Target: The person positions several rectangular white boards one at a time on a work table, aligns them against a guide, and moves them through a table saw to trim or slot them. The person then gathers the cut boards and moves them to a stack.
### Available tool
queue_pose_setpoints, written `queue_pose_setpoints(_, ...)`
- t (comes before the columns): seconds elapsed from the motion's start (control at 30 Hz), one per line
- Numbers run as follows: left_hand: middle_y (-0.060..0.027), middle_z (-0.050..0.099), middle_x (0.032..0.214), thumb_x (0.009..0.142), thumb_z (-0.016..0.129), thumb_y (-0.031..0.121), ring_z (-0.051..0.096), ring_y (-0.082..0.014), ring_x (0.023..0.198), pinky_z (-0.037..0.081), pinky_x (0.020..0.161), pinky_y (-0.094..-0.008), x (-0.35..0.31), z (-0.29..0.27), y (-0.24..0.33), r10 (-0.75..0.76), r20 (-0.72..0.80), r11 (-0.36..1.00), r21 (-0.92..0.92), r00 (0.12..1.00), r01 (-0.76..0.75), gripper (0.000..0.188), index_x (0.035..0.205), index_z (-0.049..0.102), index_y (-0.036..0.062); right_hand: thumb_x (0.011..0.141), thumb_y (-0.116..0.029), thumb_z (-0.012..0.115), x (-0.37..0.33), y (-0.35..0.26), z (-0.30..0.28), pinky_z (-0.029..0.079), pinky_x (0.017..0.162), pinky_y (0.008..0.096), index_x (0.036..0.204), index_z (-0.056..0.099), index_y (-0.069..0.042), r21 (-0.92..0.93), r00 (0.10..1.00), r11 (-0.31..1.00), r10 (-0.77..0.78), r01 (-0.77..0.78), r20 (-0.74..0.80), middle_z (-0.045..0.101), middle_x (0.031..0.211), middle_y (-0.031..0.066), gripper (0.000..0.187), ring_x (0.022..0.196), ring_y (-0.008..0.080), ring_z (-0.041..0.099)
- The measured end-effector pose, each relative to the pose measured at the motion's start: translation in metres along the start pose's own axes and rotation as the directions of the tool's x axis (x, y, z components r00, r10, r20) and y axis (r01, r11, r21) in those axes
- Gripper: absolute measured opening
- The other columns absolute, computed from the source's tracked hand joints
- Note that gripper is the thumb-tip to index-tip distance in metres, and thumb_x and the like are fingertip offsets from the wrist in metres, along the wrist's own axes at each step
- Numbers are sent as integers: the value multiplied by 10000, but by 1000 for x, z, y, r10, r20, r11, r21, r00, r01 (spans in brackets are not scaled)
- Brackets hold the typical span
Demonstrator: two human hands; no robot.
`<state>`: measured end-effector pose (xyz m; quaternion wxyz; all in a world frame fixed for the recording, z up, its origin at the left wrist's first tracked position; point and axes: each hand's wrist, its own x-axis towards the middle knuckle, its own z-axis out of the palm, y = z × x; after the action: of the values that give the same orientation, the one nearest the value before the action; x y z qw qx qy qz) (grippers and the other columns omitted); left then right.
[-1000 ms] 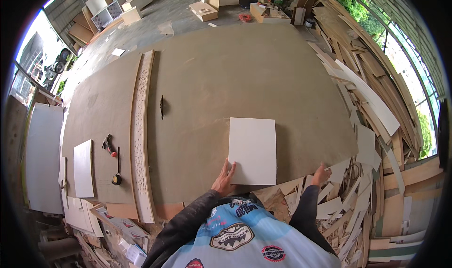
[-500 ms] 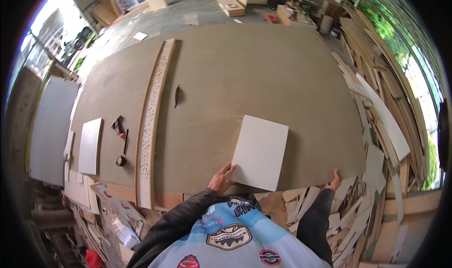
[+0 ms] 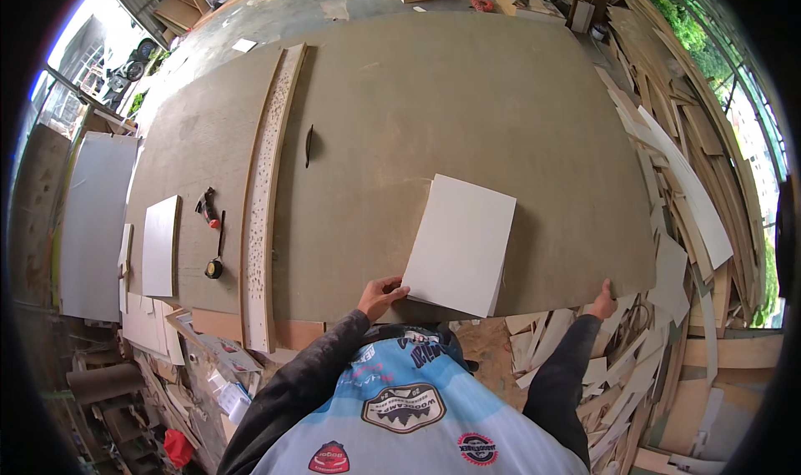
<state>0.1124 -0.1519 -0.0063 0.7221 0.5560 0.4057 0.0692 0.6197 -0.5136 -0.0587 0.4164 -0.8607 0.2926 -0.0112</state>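
the left hand [image 3: 380, 298], nearly closed, pinches the near-left corner of a white rectangular panel [image 3: 461, 246] while the right hand [image 3: 603, 302], grip unclear, touches the brown bench [image 3: 400, 100].

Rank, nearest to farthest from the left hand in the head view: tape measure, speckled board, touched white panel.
1. White panel: touching the left hand, on its right.
2. Speckled board: to the hand's left.
3. Tape measure: farther left, beyond the board.
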Motion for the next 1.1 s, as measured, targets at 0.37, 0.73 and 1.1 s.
queue_pose_setpoints(0.37, -60, 685, 905, 1059, 613, 274, 662, -155, 817, 538, 770, -300, -10, -21, 2, 5, -56, 957, -289, 998, -21, 311, 1089, 679, -28, 1039, -250, 619, -276, 12, 27, 541, 711, 308, 1116, 719, -4, 516, 685, 764, -613, 386, 395, 735, 995, 105, 276, 800, 192, 680)
queue_pose_setpoints(0.73, -96, 710, 1001, 1061, 617, 231, 691, -186, 856, 585, 829, -343, -84, -62, 48, 281, -367, 924, -146, 887, -353, 306, 1101, 654, -70, 921, -145, 701, -416, 5, 40, 555, 825, 383, 1211, 698, 11, 349, 266, 550, -751, 758, 605, 714, 1011, 148, 329, 894, 250, 695)
queue_pose_setpoints(1.1, -205, 494, 1474, 891, 788, 396, 448, -388, 1404, 413, 1156, -466, -90, 18, 119, 564, 568, 542, 294, 600, -787, 764, 1526, 485, 100, 975, -255, 695, -432, -76, -27, 478, 958, 334, 1330, 626, 17, 582, 333, 813, -544, -21, 771, 656, 1244, 116, 452, 1143, 174, 586)
